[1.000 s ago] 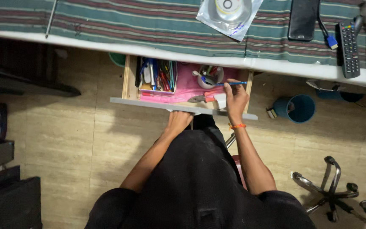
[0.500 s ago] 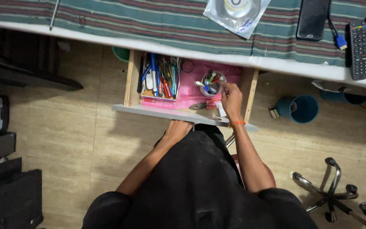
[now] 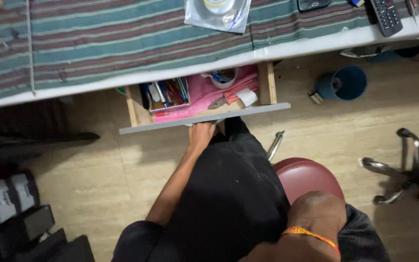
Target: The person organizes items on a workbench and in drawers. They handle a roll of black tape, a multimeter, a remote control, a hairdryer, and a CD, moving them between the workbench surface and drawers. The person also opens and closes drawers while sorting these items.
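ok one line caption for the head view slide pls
Seen from above, the left hand grips the front of an open desk drawer of pens and tools, the right hand drawn back near the camera.

A desk (image 3: 316, 46) under a striped green cloth (image 3: 98, 43) carries a disc in a clear sleeve (image 3: 217, 12) and a black remote (image 3: 385, 15). Its open drawer (image 3: 204, 119) holds a pink liner (image 3: 204, 94), pens in a box (image 3: 168, 92), pliers (image 3: 221, 102) and a white tape roll (image 3: 247, 96).
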Demonstrator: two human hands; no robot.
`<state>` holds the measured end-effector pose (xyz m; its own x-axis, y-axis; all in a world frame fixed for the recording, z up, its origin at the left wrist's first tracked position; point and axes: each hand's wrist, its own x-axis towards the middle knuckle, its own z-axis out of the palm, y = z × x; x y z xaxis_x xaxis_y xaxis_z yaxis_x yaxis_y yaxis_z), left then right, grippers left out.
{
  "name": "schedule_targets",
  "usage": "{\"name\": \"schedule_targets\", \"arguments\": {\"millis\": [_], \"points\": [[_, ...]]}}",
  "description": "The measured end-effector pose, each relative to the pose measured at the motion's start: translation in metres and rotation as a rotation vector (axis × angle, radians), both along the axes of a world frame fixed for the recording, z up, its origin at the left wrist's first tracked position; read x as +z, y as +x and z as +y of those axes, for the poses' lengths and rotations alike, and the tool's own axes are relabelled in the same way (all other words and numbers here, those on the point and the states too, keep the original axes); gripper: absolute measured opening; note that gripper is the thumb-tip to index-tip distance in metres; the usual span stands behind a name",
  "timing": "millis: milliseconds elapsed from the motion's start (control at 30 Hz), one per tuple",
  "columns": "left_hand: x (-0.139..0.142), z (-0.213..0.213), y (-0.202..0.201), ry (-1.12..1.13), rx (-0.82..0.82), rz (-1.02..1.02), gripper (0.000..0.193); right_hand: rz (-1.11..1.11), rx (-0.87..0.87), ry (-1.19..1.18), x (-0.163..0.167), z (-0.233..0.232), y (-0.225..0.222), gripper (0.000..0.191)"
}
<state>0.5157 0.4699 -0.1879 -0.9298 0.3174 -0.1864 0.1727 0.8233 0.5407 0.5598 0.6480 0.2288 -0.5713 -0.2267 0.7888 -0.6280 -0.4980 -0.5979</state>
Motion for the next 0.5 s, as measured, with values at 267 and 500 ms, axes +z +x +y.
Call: {"name": "schedule_targets", "arguments": {"millis": [267,500], "points": [[0.01,0.007,-0.02,0.133,0.034,0.073,0.032,0.124,-0.252,-0.033,0.008,0.028,-0.016,0.009],[0.05,-0.003,-0.026,0.333,0.111,0.171,0.028,-0.228,-1.239,0.76,-0.103,0.135,-0.074,0.011]]}}
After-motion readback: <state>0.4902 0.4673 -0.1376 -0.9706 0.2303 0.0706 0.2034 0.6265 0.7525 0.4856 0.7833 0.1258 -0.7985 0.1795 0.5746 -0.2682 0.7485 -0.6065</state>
